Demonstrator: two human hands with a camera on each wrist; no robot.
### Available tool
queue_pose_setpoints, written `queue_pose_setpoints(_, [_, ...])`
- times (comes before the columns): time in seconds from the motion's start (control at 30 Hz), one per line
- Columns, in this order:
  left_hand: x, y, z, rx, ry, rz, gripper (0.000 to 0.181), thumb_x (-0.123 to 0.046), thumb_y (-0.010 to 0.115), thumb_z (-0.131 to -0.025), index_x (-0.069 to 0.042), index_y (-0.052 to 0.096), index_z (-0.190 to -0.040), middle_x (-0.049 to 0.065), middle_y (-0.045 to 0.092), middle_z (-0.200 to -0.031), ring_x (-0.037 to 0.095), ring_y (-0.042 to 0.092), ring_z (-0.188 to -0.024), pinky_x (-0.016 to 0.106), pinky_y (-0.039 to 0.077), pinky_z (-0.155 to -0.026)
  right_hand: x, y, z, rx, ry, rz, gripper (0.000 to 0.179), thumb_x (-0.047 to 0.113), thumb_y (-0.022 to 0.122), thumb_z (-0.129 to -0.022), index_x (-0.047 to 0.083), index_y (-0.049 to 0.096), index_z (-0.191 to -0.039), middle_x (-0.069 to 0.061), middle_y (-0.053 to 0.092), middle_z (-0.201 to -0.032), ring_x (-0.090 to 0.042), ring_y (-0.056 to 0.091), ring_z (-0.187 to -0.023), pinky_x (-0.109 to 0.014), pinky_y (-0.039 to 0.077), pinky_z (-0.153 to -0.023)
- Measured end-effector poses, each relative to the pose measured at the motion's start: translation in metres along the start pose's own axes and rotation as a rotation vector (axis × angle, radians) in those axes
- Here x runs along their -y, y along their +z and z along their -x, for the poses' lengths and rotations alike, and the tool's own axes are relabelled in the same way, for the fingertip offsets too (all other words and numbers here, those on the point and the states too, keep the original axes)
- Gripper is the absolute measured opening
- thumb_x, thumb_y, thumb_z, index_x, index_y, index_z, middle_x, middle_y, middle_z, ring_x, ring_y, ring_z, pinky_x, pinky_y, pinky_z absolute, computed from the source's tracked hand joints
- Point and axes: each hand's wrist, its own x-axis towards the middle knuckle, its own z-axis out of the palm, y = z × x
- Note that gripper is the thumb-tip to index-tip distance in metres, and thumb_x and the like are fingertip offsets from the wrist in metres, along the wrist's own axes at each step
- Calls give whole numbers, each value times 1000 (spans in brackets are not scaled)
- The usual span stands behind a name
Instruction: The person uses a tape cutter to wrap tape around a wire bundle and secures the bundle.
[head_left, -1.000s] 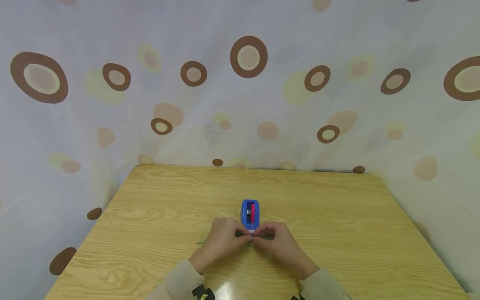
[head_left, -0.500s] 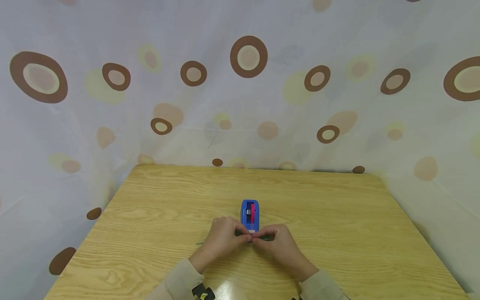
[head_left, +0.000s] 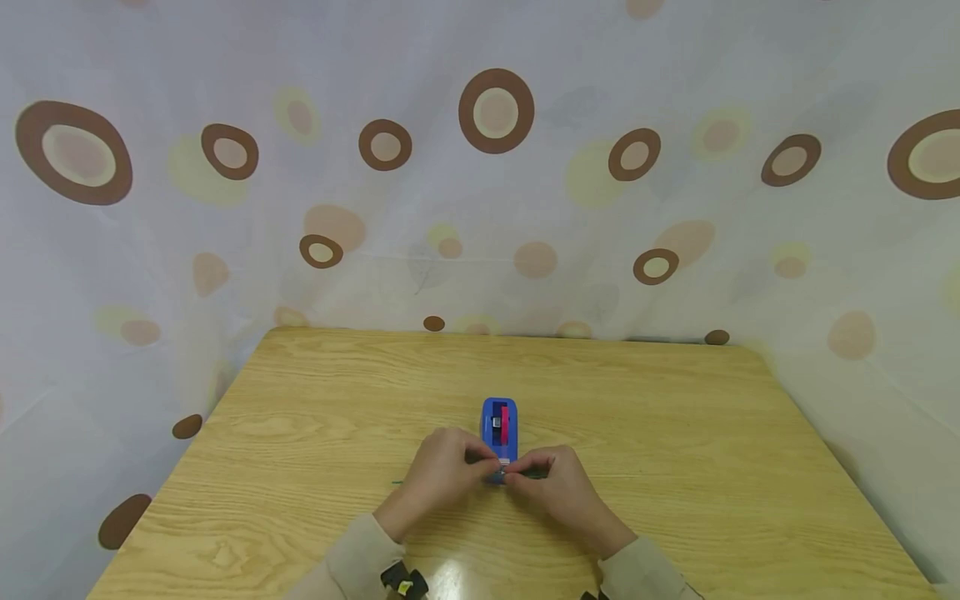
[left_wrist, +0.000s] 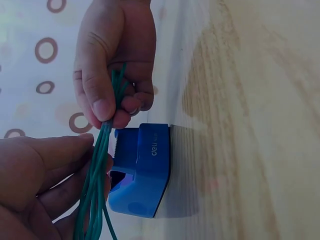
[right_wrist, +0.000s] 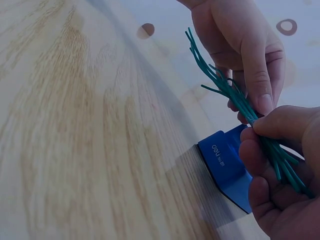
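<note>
A bundle of thin green wire-like strands [left_wrist: 95, 175] runs between both hands, with a shiny, clear-looking band around it near the fingertips. My left hand [head_left: 440, 468] holds the bundle beside that band; in the left wrist view its fingers lie around the strands. With thumb and fingers, my right hand [head_left: 558, 492] pinches the bundle at the band, and short strand ends stick out within its palm in the right wrist view. Just behind the fingertips a blue tape dispenser [head_left: 489, 437] with a pink-red tape core [head_left: 505, 425] stands on the table, its front end partly hidden by the hands.
The wood-grain table [head_left: 675, 417] reaches back to a pale curtain [head_left: 555, 200] with brown ring patterns, which also hangs along both sides. Dark straps with devices [head_left: 405, 581] show at the sleeve cuffs.
My left hand has shifted slightly up and left, leaving a small gap between the fingertips that shows more of the dispenser's front. The right hand has barely moved.
</note>
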Motion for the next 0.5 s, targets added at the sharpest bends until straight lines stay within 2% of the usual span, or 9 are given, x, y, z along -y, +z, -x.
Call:
queue_pose_setpoints(0.13, [0, -2, -1, -31, 12, -20, 7, -22, 76, -89, -17, 80, -87, -13, 71, -82, 0, 63, -75, 23, 51, -68, 20, -1, 5, 4, 22, 17, 7, 0, 74, -86, -4, 75, -92, -13, 73, -92, -18, 65, -87, -25, 51, -77])
queue_pose_setpoints(0.5, [-1, -1, -5, -85, 5, -30, 12, -21, 75, -90, -14, 79, -98, -9, 72, -88, 3, 62, -77, 22, 50, -66, 28, -2, 7, 10, 12, 49, 7, 1, 74, -87, -3, 76, -93, -13, 73, -92, -20, 66, -88, -25, 51, -78])
